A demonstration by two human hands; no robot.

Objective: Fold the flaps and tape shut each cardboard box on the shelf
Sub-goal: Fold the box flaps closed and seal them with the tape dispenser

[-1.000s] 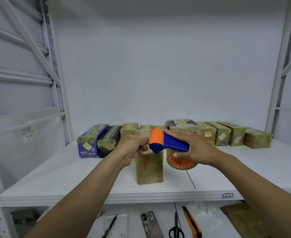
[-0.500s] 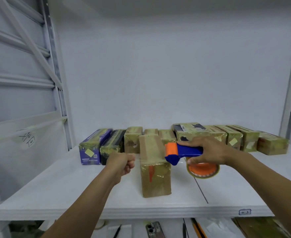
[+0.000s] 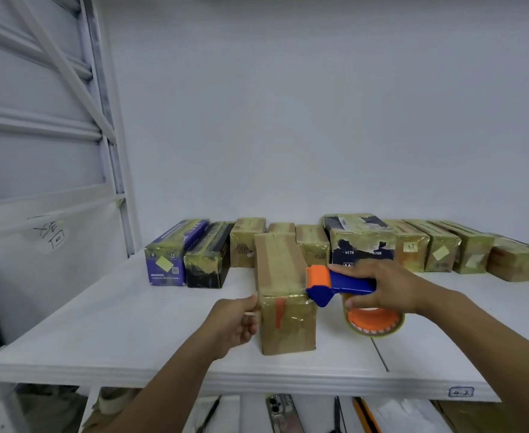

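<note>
- White shelf [image 3: 126,323] against a plain white wall; steel upright [image 3: 110,151] at the left rear corner.
- front box [image 3: 283,276] stands alone near the front lip, long axis pointing at the wall. Its flaps are down, tape strips run along the top, and glossy tape wraps the near end. Contents not visible.
- left hand [image 3: 235,323]: fingers curled, thumb and forefinger pinching at the front box's upper left edge. Can't tell whether tape end or cardboard is under the tips.
- right hand [image 3: 391,285]: wrapped round the blue handle of the tape dispenser [image 3: 335,284]. Its orange roller touches the front box's upper right edge, and the tape roll [image 3: 374,321] hangs below, just right of the box.
- back row of boxes [image 3: 413,248] lines the wall, all closed and tape-wrapped, mostly touching side by side. purple box [image 3: 175,254] is leftmost, with a black box [image 3: 208,260] next to it.
- Front box's far end sits just in front of the row's middle.
- Bare shelf left of the front box out to the edge, and also right of the tape roll. Panel seam [image 3: 378,354] runs front to back there.
- Lower level: phone [image 3: 280,412] and orange cutter [image 3: 364,414], both partly cropped.
</note>
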